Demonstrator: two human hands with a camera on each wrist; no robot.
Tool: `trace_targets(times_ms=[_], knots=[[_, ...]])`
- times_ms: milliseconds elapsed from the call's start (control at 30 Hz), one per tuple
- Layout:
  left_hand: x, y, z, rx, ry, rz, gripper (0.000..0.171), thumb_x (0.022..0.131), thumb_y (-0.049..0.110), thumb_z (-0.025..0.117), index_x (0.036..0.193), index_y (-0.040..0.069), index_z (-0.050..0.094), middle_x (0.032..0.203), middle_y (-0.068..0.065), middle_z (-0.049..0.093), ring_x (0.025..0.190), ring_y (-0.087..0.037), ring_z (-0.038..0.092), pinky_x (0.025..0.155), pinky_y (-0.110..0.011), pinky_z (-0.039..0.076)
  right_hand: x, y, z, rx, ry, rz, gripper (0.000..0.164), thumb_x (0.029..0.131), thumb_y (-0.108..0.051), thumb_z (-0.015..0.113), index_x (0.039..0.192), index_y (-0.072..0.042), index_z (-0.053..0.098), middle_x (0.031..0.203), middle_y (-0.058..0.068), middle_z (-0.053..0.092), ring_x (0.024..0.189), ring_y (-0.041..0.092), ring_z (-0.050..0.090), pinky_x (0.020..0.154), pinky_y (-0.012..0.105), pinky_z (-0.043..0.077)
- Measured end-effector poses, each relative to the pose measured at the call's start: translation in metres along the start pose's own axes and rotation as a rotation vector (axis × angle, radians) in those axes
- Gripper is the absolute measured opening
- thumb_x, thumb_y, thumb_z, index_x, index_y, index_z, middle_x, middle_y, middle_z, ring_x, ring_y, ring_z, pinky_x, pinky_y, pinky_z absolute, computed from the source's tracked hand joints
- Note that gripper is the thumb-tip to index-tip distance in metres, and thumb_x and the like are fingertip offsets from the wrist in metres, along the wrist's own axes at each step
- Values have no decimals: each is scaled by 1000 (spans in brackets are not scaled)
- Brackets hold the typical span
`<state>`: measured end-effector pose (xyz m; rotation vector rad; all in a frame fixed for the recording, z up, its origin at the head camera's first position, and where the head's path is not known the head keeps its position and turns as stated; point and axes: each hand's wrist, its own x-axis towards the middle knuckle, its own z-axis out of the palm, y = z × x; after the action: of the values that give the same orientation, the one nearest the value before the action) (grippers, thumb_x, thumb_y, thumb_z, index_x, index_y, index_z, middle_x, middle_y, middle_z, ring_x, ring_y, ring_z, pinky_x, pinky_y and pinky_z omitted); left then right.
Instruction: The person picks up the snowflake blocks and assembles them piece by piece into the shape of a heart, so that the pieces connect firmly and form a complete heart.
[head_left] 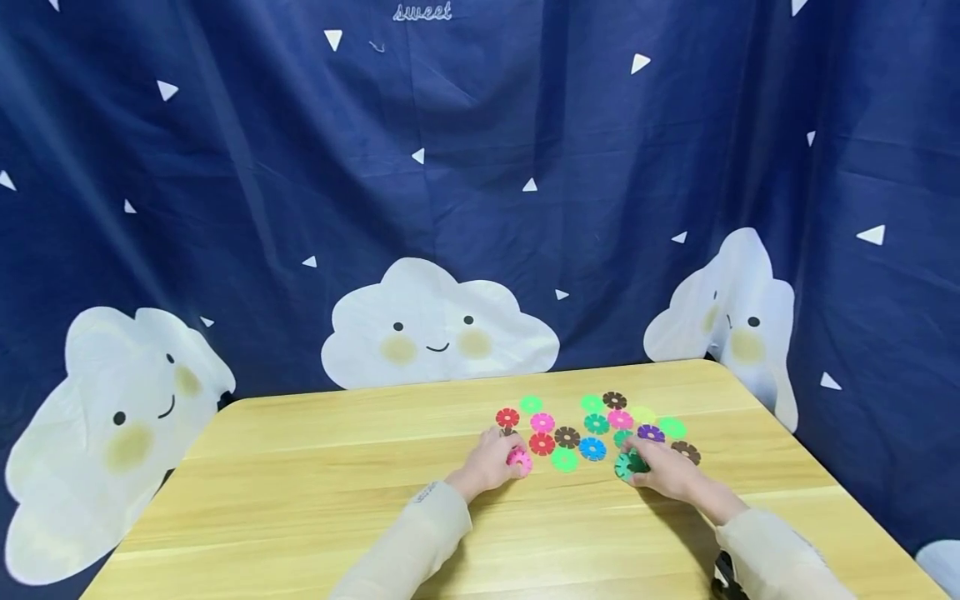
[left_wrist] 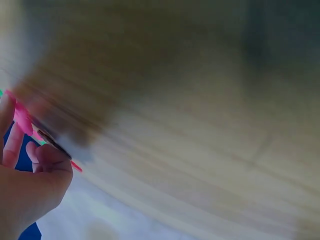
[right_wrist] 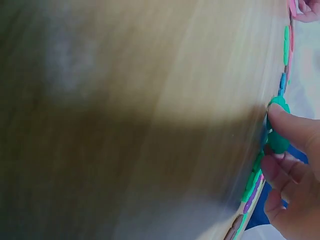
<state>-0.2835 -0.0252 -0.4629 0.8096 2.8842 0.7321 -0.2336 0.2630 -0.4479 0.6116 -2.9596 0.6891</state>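
Brown disc (head_left: 510,432): mostly hidden behind left hand (head_left: 487,462). Pink disc (head_left: 527,466): partly covered by same hand. Teal-green disc (head_left: 622,467): partly hidden by right hand (head_left: 667,469). Tabletop (head_left: 300,483): near edge, both near corners cut off in head view. Black object (head_left: 723,577): partly behind right sleeve (head_left: 780,554), identity undetermined. Left sleeve lettering (head_left: 426,492): too small to read. Left wrist view: tabletop blurred, left hand cut by left border.
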Motion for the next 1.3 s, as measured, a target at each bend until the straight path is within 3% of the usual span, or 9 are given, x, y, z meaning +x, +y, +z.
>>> trace_targets(times_ms=[200,333,433,533,667,833,933,1100,1300], knots=[[-4,4,0,-18,20,13,26,77,23,72,97,14,58,89,0,50,89,-17,44,67,-27,40,-2,2,-5,118,54,-76,25,77,2,65,99,-1,55,75,-1,53,67,7,48,58,26,44],[-6,6,-1,-17,43,59,22,78,15,70,98,12,60,90,1,60,89,-17,51,74,-29,45,-2,-4,-8,254,69,-71,24,83,2,60,106,3,54,69,0,52,59,6,50,52,22,44],[-8,9,-4,-102,48,97,21,78,3,65,98,9,63,94,-3,63,89,-17,55,78,-28,46,-2,-12,-10,366,72,-60,28,86,-1,59,112,6,52,68,4,55,57,11,55,49,23,45],[-9,16,-9,-282,28,92,26,77,-7,60,101,4,64,99,-8,63,83,-17,57,71,-26,48,-1,-22,-11,415,118,-113,29,85,0,59,112,7,51,69,6,57,57,15,57,49,24,48],[-8,31,-16,-564,7,13,30,80,-11,56,107,0,64,94,-11,60,71,-14,54,59,-26,51,1,-37,-10,398,204,-249,29,82,4,60,110,7,52,64,4,56,56,17,57,51,24,48],[-9,51,-22,-804,-11,-96,38,80,-14,53,114,-1,61,92,-10,54,70,-13,54,66,-36,54,0,-61,-13,401,245,-358,29,80,10,59,108,8,50,63,5,55,56,8,54,52,24,47],[-11,62,-27,-872,-32,-149,39,80,-14,53,116,1,61,95,-9,54,69,-13,56,69,-37,53,0,-68,-13,381,281,-396,31,78,13,59,107,7,51,63,6,56,56,4,53,51,23,47],[-15,71,-34,-923,-49,-179,37,81,-11,55,114,6,64,97,-8,55,66,-13,57,69,-36,53,2,-65,-6,327,323,-428,33,78,9,62,109,2,53,66,0,57,59,-2,54,51,20,48],[-17,75,-38,-976,-62,-193,34,83,-9,56,115,2,62,89,-8,54,64,-11,60,67,-31,53,0,-64,-4,273,378,-492,37,74,13,64,107,-2,55,69,0,58,59,5,58,54,15,46]])
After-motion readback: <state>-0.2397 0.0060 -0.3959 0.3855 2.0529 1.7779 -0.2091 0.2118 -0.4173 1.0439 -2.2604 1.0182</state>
